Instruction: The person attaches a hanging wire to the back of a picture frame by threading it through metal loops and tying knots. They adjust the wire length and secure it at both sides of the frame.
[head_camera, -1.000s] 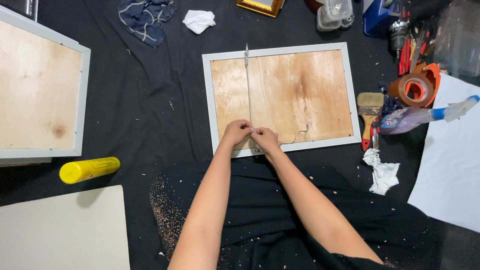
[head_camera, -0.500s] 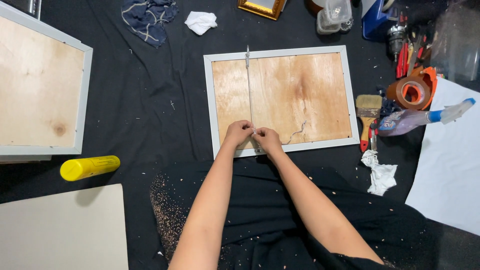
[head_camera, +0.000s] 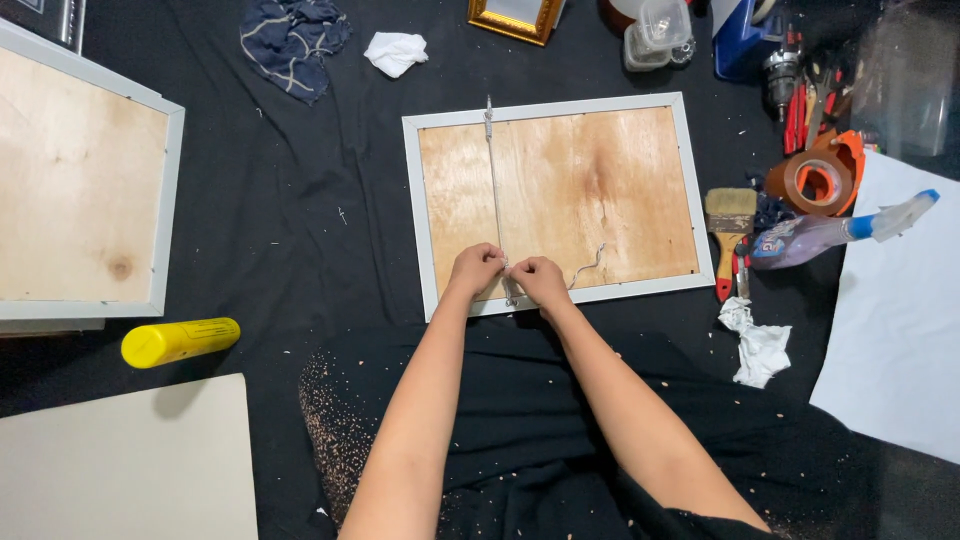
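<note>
Nothing much has shifted since a moment ago: both my hands stay bunched at the near edge of the framed board, only the view has slid a little. My left hand and right hand sit knuckle to knuckle, fingers curled shut and pinching the near end of the thin wire that runs straight away from my fingers to the far rail of the frame. A loose curl of wire lies on the wood just right of my right hand.

Edges: my fingertips rest right over the near white rail; the frame's left rail is close beside my left hand, its right rail well off beyond my right. Open black cloth spreads left of my left hand, giving free room there. Right of the frame it is crowded.

Counted: two framed boards, the one I work on and a second frame far left of my left hand; one yellow tube left and nearer me; one pale sheet below it; one brush, one tape roll and one spray bottle off to the right; two crumpled white wads, one wad right of my right hand, another wad beyond the frame; one blue rag.
</note>
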